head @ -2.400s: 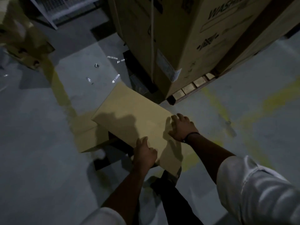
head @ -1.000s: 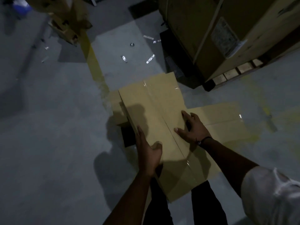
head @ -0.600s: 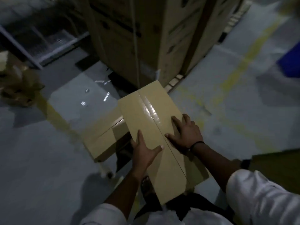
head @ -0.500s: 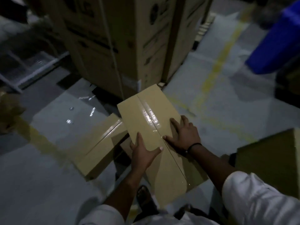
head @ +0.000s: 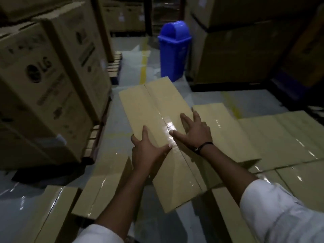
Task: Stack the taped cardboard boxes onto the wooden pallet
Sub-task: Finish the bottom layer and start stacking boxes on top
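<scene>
I see left grip [head: 149, 151] clasp taped box [head: 154, 109] edge, right grip [head: 194, 132] spread flat on top; glossy tape [head: 168, 126] could let it slip

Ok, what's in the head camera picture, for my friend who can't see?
Two hands hold a taped cardboard box in a dim warehouse: the left hand grips its left edge, the right hand lies spread on top. More taped boxes lie low to the right, a blue bin stands ahead, and an LG carton sits left.

Matt tan cardboard box [head: 154, 109] carries a glossy clear tape strip [head: 169, 125]; beyond it, a shiny blue plastic bin [head: 173, 50] on smooth, reflective floor [head: 119, 120].
</scene>
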Motion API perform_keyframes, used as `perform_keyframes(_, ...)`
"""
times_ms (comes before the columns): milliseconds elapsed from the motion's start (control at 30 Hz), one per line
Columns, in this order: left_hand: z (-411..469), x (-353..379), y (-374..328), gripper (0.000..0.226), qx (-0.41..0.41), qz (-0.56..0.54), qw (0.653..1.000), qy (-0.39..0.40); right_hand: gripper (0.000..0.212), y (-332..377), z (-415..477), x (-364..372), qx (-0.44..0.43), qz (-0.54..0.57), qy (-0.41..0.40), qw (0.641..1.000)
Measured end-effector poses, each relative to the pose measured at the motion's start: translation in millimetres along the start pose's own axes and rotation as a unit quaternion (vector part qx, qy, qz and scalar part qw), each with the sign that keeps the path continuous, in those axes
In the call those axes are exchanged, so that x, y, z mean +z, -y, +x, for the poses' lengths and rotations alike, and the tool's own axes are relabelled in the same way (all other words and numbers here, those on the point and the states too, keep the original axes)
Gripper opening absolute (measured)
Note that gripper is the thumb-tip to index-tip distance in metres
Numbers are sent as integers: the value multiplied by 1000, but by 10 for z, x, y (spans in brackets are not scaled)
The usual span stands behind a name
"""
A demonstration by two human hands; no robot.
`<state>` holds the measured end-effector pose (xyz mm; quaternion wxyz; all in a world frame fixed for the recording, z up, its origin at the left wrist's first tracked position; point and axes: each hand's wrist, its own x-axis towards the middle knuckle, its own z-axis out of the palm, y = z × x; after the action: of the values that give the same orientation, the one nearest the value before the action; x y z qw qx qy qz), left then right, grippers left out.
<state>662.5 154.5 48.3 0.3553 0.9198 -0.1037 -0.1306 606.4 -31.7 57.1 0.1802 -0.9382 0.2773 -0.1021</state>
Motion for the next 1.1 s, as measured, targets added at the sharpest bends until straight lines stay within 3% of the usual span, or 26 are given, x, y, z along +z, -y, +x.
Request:
perform_keyframes(300,-935,1077,-1496,131,131,30,985,107,94,-1816,-719,-1333,97,-39,-92,990)
perform_keyframes(567,-1506,1988,-2352,122,228,22,945,234,101,-3149,-1201,-1930,237,-49,-84,967)
perform_keyframes(833,-1415,2798,-2760,122,284,53,889,356,107,-3890,-1453,-2068,361,-59,-65,928)
perform_keyframes(1100,-1041,3310,-2880,121,333,88,841,417,111,-4245,-1343,-1888,470,-18,-38,882)
